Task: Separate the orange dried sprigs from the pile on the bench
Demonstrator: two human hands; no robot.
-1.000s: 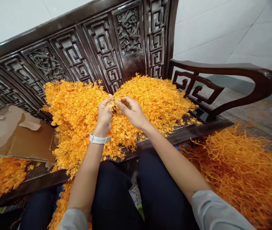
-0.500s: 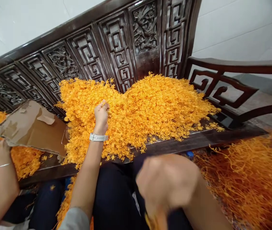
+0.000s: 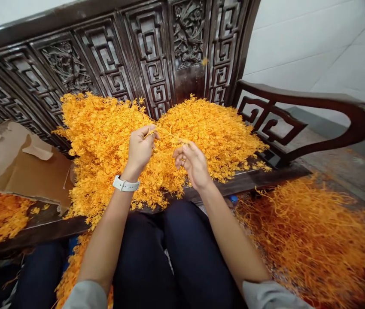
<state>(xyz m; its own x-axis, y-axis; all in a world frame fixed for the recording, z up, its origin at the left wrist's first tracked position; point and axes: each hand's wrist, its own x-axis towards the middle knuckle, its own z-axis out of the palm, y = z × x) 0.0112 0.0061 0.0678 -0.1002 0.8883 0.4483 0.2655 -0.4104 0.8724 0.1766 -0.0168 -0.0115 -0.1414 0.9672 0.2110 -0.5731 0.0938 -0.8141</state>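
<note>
- Just above the orange flower heap [image 3: 105,141], which fills the seat of the carved dark bench [image 3: 156,51], a thin flowering sprig [image 3: 166,136] is stretched between the two hands. It seems to be held up there so that it stays clear of the loose mass below.
- Left hand [image 3: 141,146]: closed, with thumb and fingers pinched on the sprig's near end. A white watch [image 3: 125,184] sits on that wrist.
- Right hand [image 3: 193,162]: palm turned up, fingers loosely curled with gaps between them, tips at the sprig's far end. I cannot tell whether they actually nip it.
- Both forearms reach out over the person's dark-trousered knees, so the sprig sits at the middle of the view, close to the heap.
- Bare orange stems [image 3: 314,231] lie in a separate drift on the floor to the right, well apart from the blossoms (sorted by kind, as it looks).
- Torn cardboard [image 3: 18,167] rests on the seat to the left, touching the heap's edge, with more orange bits beneath it.
</note>
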